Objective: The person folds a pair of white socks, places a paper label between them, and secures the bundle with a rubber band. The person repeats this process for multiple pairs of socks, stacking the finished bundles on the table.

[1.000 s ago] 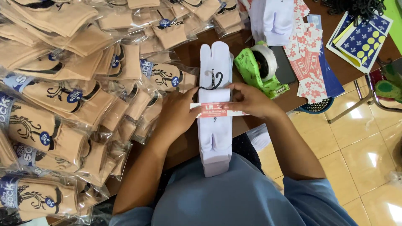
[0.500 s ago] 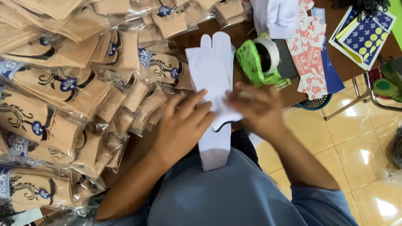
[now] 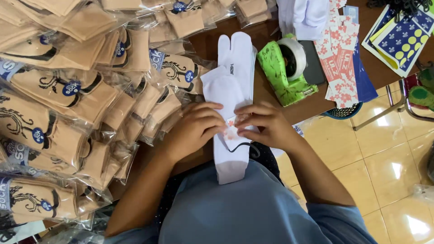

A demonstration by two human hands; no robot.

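From my remote seat I look down on a brown wooden surface (image 3: 217,45) crowded on its left side with a heap of tan socks sealed in clear bags (image 3: 68,104), the largest mass in view. Beside them, in the middle and hanging over the near edge, lies the pair of white split-toe socks (image 3: 233,86), toes pointing away from me, cuffs drooping off the surface toward a blue-grey garment (image 3: 253,212).

I judge the pair to be light, soft and limp: knitted cloth that folds wherever it is not supported, not slippery and not fragile. The middle, where both hands meet, looks the best place to hold it, since a pinch there keeps the 2 layers together; lifted by a toe or a cuff it would likely sag and slide apart.

The white cloth is plain, with 1 small dark mark near the toes, a thin black hook curling below the hands, and a pale floral paper band (image 3: 231,129) at mid-length.

The left hand (image 3: 196,129) rests on the socks, its fingers narrow and pressed against the band. The right hand (image 3: 266,124) mirrors it, fingers pinching the band's other side.

Further right sit a green tape dispenser (image 3: 287,72) and a stack of red floral paper labels (image 3: 340,58).
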